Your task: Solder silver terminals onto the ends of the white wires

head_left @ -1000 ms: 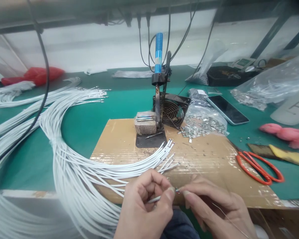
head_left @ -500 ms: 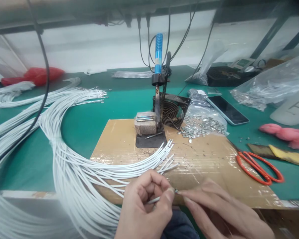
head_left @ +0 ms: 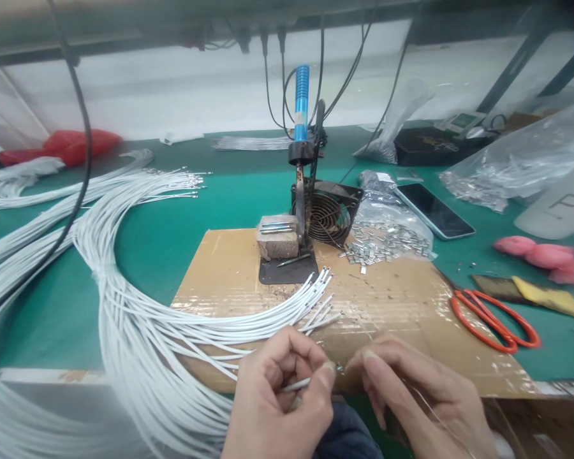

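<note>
White cable (head_left: 296, 385) pinched in left hand (head_left: 289, 417), long axis rising slightly rightward, tip toward right hand (head_left: 428, 376) holding thin wire (head_left: 440, 419)

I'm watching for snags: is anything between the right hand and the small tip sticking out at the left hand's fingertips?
Nothing visible. The tip is exposed beside the left hand; only a narrow gap separates it from the right hand in this view, with cardboard behind.

green-topped workbench (head_left: 229, 191), bearing bundled white cables (head_left: 109, 280) at left, a cardboard sheet (head_left: 387, 303) centrally, and a phone (head_left: 434, 210) at right
</note>
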A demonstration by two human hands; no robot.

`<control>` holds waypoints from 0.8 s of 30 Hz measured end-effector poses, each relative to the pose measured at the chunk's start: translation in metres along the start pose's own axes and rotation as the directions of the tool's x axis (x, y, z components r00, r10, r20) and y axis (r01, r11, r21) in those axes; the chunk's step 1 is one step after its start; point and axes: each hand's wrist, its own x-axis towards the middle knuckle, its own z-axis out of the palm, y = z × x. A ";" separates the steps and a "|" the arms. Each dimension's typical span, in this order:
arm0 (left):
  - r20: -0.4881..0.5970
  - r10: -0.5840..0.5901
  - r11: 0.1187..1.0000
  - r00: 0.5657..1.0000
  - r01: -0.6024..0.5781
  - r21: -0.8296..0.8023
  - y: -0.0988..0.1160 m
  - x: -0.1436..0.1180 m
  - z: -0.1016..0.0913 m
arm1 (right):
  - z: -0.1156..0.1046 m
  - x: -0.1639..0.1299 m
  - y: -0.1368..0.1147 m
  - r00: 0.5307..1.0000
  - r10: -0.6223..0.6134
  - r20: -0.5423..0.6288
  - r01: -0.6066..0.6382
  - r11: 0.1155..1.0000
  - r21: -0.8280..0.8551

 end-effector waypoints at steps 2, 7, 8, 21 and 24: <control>0.010 0.002 1.000 1.000 -0.002 0.019 0.000 0.000 0.000 | 0.001 0.003 -0.002 0.999 0.032 0.034 -0.031 0.999 -0.013; 0.056 0.000 0.998 0.998 -0.004 0.067 -0.003 0.000 -0.002 | 0.007 0.011 -0.006 0.975 -0.130 0.182 0.131 0.991 0.007; 0.060 -0.001 0.997 0.998 -0.003 0.072 -0.004 0.001 -0.002 | 0.008 0.012 -0.005 0.964 -0.168 0.205 0.170 0.985 0.008; 0.036 0.011 1.000 0.999 -0.011 -0.002 -0.008 0.007 0.000 | -0.032 0.022 0.032 0.958 0.168 -0.232 -0.077 0.931 0.357; 0.037 0.018 1.000 0.999 -0.017 -0.025 -0.008 0.007 0.001 | -0.048 0.020 0.038 0.907 0.226 -0.355 -0.091 0.929 0.358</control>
